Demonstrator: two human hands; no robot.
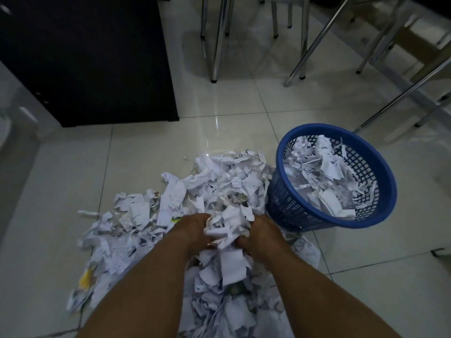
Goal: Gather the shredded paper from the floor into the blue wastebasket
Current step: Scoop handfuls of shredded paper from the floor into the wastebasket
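On the tiled floor, as seen by the head camera, a gathering step is in hand. A clump of the shredded paper is clasped between the left hand and the right hand, with fingers curled into it from both sides. The blue wastebasket, partly filled, stands just right of the heap and touches its edge. Next, the clump must be lifted and carried rightward over the near rim, held tight so strips are not shed. Open tile lies beyond the heap; the black cabinet and chair legs stand well apart.
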